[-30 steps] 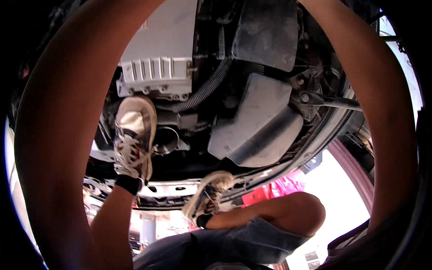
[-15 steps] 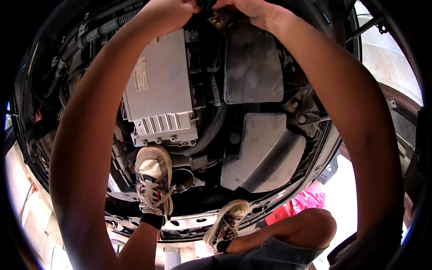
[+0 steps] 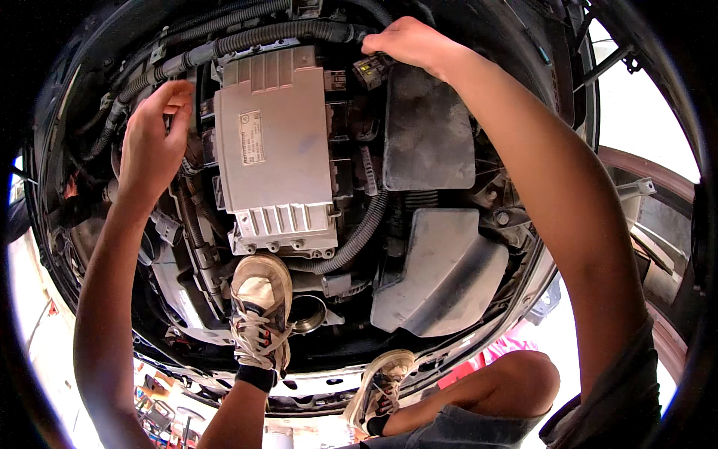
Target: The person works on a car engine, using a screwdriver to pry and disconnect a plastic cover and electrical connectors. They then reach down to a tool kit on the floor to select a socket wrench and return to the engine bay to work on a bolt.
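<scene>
My right hand [image 3: 411, 46] is at the far side of the engine bay. Its fingers are closed at the end of a thick black corrugated wiring conduit [image 3: 288, 31], and the fingertips are partly hidden. Just below that hand lies a dark connector block [image 3: 370, 72] with a small yellow spot. My left hand [image 3: 155, 135] hovers left of a silver finned metal box [image 3: 277, 142], thumb and curled fingers a little apart, with nothing visible between them. Beneath it run dark hoses and cables.
Two dark plastic covers [image 3: 430, 135] [image 3: 426, 273] lie right of the metal box. My left shoe [image 3: 260, 299] rests against its near end, beside a round metal opening [image 3: 307, 313]. My right shoe [image 3: 381, 385] stands on the front edge. A corrugated hose [image 3: 359, 232] curves between.
My left hand has left the far edge, where both hands were close together, and moved left and nearer. My right hand has shifted slightly nearer. The view now shows more of the far conduit.
</scene>
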### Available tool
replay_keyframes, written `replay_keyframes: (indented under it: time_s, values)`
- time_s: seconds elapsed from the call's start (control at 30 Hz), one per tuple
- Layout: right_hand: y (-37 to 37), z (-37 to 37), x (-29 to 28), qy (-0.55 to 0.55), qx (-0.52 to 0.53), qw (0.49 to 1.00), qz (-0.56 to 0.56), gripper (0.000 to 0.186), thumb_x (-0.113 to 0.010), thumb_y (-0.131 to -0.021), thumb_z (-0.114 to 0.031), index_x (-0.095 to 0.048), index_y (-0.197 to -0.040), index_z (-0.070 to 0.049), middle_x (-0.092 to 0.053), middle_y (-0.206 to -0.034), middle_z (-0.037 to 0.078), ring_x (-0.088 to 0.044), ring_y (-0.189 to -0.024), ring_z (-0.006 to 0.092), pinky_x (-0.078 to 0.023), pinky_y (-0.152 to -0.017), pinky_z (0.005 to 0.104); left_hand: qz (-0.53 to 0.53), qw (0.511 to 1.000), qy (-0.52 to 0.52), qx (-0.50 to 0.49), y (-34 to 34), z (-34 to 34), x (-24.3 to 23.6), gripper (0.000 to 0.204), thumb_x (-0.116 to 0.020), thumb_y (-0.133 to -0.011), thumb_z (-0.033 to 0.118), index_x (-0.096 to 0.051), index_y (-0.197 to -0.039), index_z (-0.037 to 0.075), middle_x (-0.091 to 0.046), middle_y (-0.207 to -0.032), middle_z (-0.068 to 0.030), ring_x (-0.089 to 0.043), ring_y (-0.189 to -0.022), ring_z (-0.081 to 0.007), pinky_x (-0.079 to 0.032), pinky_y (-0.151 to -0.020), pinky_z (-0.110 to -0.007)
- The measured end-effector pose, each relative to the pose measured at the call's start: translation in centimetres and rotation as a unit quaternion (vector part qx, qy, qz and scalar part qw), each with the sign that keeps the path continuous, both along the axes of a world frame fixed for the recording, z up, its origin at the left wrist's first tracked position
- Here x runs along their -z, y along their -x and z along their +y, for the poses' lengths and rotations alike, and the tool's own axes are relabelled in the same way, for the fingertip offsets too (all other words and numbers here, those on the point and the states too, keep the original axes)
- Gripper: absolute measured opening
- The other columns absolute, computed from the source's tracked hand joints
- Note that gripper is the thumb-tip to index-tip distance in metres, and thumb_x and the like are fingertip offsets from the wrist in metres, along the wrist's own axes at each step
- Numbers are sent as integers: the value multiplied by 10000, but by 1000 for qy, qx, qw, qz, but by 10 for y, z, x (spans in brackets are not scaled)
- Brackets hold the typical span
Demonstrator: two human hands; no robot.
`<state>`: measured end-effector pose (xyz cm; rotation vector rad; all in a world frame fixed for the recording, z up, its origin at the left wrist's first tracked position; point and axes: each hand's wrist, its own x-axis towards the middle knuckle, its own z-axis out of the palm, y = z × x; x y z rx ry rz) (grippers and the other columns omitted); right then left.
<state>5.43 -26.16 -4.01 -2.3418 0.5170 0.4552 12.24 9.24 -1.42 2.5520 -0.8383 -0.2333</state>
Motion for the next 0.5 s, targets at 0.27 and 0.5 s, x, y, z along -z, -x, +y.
replay_keyframes:
  time_s: [0.27,0.5]
  values:
    - [-1,-15,0,-180,31,983,33,455,-719,-759,-364,-701,-1106,-71,-587,-1289,145,-486,-1226,280,-332,-1056,411,-315,945,15,85,-36,-33,36,345,-598,-932,231,-601,-1254,106,-626,-1196,-103,-547,-1175,-272,-401,-1014,-385]
    - [0,-8,0,-182,21,983,-17,347,-683,-801,-360,-725,-979,-65,-668,-1019,42,-572,-936,159,-416,-869,316,-166,963,-137,163,-75,-101,48,495,-573,-941,451,-579,-1286,96,-602,-1218,-131,-522,-1194,-310,-300,-1056,-471]
